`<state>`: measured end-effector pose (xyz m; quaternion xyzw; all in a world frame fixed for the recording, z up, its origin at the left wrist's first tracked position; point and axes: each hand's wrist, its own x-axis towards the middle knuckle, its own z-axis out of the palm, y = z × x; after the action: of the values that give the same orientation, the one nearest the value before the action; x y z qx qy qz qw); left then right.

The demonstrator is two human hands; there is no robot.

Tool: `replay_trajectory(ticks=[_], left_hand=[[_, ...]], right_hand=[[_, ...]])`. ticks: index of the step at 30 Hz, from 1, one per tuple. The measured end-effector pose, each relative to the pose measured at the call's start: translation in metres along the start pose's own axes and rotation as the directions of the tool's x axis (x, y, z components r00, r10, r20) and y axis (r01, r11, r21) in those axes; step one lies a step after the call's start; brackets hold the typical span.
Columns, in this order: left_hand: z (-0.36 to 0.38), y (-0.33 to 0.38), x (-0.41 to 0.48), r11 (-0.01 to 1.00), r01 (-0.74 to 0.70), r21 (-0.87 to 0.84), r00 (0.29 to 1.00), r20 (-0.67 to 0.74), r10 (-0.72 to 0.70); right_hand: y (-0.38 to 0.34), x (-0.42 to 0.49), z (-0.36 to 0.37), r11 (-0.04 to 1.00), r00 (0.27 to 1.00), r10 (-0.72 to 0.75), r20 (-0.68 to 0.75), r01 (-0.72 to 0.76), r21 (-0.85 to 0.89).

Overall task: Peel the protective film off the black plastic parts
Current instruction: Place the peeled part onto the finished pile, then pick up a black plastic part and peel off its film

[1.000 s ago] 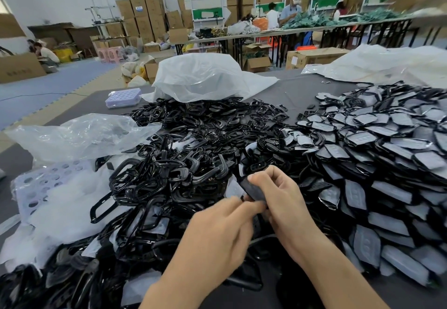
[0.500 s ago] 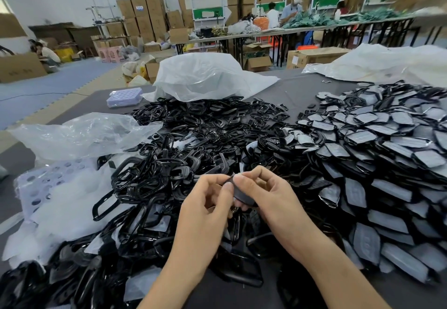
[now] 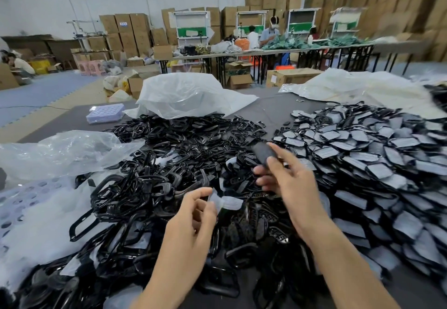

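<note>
My right hand (image 3: 287, 180) holds a small flat black plastic part (image 3: 263, 152) between thumb and fingers, lifted above the pile, its dark face bare. My left hand (image 3: 191, 221) pinches a crumpled strip of clear protective film (image 3: 227, 203), apart from the part. A heap of black ring-shaped frames (image 3: 150, 187) fills the middle of the table. To the right lies a big heap of film-covered black parts (image 3: 377, 163), their whitish film facing up.
Clear plastic bags lie at the left (image 3: 63, 151) and behind the heap (image 3: 186, 95), another at the far right (image 3: 358, 88). Perforated lilac trays sit at the left (image 3: 17, 199) and further back (image 3: 106, 112). Behind are tables, cartons and seated people.
Both hands were together on one part. Now they have drawn apart: the right hand has lifted the black part up and away, and the left hand has come away holding the film.
</note>
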<state>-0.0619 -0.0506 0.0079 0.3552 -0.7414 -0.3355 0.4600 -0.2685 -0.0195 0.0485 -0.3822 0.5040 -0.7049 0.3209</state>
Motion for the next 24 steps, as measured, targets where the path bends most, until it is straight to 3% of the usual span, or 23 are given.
replay_trajectory(ticks=[4,6,8,10,12,15,16,19,20,21,24], left_hand=[[0.002,-0.002,-0.006,0.929,-0.245,0.277,0.948,0.270,0.169],[0.006,-0.005,-0.011,0.825,-0.397,0.402,0.861,0.475,0.183],[0.011,-0.008,-0.012,0.741,-0.468,0.481,0.808,0.573,0.139],[0.011,-0.010,-0.010,0.634,-0.477,0.609,0.838,0.533,0.119],[0.004,-0.013,-0.003,0.531,-0.404,0.745,0.907,0.402,0.124],[-0.011,-0.027,0.013,0.504,-0.259,0.824,0.966,0.222,0.134],[-0.015,-0.030,0.018,0.505,-0.213,0.836,0.977,0.175,0.122],[-0.024,-0.038,0.025,0.493,-0.175,0.852,0.982,0.117,0.147],[-0.025,-0.040,0.025,0.495,-0.195,0.847,0.977,0.121,0.178],[-0.024,-0.040,0.024,0.498,-0.217,0.839,0.970,0.127,0.210],[-0.022,-0.037,0.022,0.568,-0.223,0.792,0.967,0.105,0.232]], right_hand=[[-0.029,0.042,-0.034,0.998,0.946,-0.043,-0.322,0.058,0.036],[-0.026,0.045,-0.035,0.999,0.936,-0.036,-0.350,0.027,-0.032],[-0.014,0.037,-0.026,0.989,0.957,-0.063,-0.284,0.022,-0.144],[0.002,0.025,-0.009,0.978,0.982,-0.067,-0.176,0.029,-0.208],[0.017,0.014,0.013,0.941,0.995,-0.084,-0.055,0.061,-0.333],[0.038,0.001,0.044,0.806,0.979,-0.104,0.173,0.185,-0.563],[0.047,-0.003,0.051,0.735,0.963,-0.076,0.260,0.230,-0.637],[0.071,-0.014,0.064,0.320,0.897,0.019,0.442,0.414,-0.852],[0.076,-0.017,0.065,0.238,0.887,0.019,0.461,0.444,-0.864],[0.077,-0.018,0.065,0.217,0.886,0.012,0.463,0.450,-0.866],[0.075,-0.017,0.064,0.315,0.896,-0.085,0.436,0.439,-0.841]])
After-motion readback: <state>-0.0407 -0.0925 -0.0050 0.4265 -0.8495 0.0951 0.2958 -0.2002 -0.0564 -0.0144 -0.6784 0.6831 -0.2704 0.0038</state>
